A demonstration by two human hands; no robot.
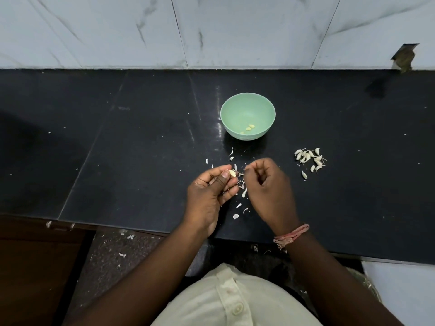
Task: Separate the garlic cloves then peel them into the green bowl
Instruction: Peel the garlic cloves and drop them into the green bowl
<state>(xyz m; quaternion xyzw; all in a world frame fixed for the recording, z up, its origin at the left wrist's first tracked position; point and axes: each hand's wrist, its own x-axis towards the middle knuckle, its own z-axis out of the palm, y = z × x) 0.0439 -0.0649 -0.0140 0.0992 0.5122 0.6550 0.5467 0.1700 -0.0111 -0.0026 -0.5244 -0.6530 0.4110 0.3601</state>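
A half-peeled garlic clove (232,173) sits pinched between thumb and fingertips of the left hand (211,188), just above the table (141,149). The right hand (267,182), curled, seems to pinch a shred of skin beside it. Peeling is under way. Next, the bared clove should go into the green bowl (247,116) beyond, which holds three peeled ones. Unpeeled cloves (309,160) wait to the right.
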